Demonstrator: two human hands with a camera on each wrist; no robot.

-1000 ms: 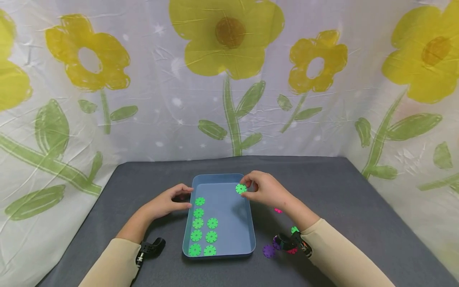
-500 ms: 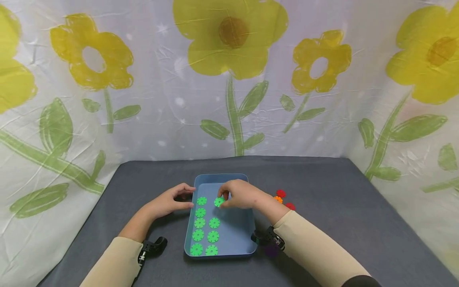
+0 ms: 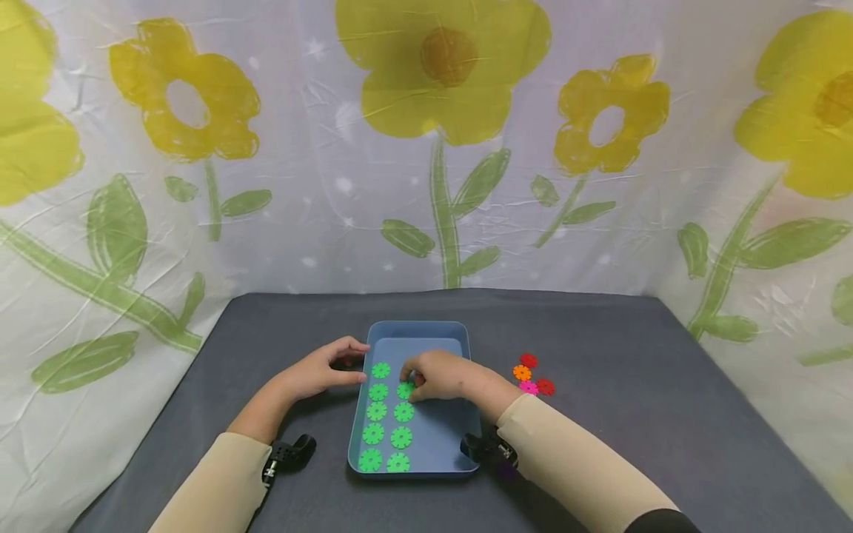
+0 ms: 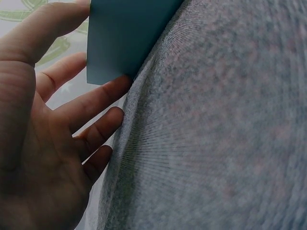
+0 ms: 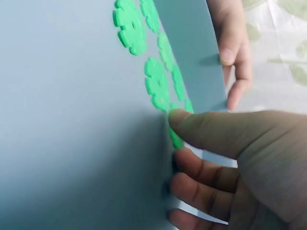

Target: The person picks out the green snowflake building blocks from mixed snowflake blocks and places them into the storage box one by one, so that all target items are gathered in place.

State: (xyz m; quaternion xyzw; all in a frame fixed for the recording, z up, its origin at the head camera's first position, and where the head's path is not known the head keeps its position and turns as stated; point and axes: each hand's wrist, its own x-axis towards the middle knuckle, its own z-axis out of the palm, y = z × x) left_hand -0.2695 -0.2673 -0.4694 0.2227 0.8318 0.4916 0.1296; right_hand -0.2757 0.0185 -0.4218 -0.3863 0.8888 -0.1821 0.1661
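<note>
Grey table (image 3: 620, 437): right hand (image 3: 443, 376) fingertips pinch green disc (image 3: 405, 390) in blue tray (image 3: 440, 433); left hand (image 3: 318, 372) fingers straight against tray wall; red, orange, pink discs (image 3: 531, 374) lie beyond right wrist.

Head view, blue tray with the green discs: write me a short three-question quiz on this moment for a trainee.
1. What does the right hand pinch? A) a green disc B) a red disc C) an orange disc
2. True or false: the left hand lies inside the blue tray.
3. Fill in: the green discs in the tray form ___ columns.

Key: 1 A. 2 False: it rests against the tray's left rim, from outside. 3 Two.
</note>
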